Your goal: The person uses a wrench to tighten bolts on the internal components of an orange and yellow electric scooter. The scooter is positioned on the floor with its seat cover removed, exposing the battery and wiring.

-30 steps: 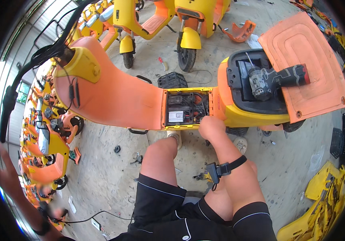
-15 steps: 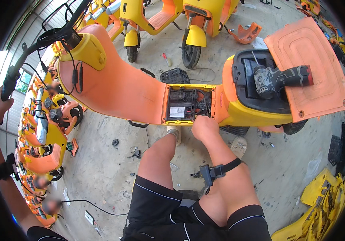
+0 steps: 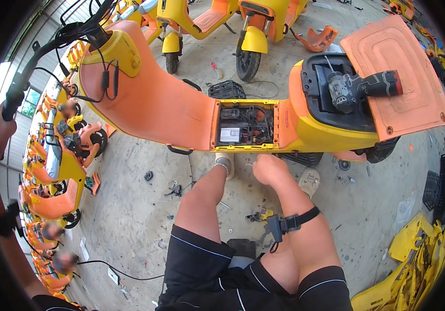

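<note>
The open compartment in the footboard of the orange and yellow scooter lies on the scooter's floor, between the front shield and the seat base, its cover off so that the wiring and a pale box inside show. Just below its lower edge is the right hand, closed into a loose fist with the knuckles toward the opening; whether it has anything in it cannot be told, since the fingers are turned away from the camera. The left hand is far out at the picture's left edge, wrapped around the black handlebar grip, which seems to steady the scooter while the other hand is low at the compartment. A black strap with a small device circles the right forearm. Behind the compartment the orange seat is tipped up, and a cordless drill lies in the black tub under it, within reach. Small parts and screws lie scattered on the concrete floor, and more scooters stand in a row at the left.
</note>
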Motion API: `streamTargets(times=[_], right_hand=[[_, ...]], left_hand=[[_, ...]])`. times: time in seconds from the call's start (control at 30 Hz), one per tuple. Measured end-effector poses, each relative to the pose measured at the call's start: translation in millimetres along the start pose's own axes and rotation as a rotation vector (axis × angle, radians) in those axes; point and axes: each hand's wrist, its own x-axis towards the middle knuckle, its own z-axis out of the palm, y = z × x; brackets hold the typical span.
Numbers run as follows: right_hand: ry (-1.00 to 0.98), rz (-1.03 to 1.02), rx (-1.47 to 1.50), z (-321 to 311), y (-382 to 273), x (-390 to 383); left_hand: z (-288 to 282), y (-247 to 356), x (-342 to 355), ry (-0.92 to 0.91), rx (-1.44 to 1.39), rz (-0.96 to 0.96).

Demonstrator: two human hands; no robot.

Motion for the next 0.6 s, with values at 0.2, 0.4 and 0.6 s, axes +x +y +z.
streamTargets(times=[0.2,0.4,0.6], right_hand=[[0.048,-0.029,0.086,-1.7,9.8,-8.2],[0.062,-0.126,0.085,-9.6,3.3,-0.6],[0.143,-0.141,0.165,0.6,8.3,10.8]], left_hand=[[1.0,48.4,-51.7,-0.028,0.119,0.029],[33.2,43.7,-49.1,0.056,0.068,0.074],[86.0,80.7,-78.1,0.118,-0.121,0.144]])
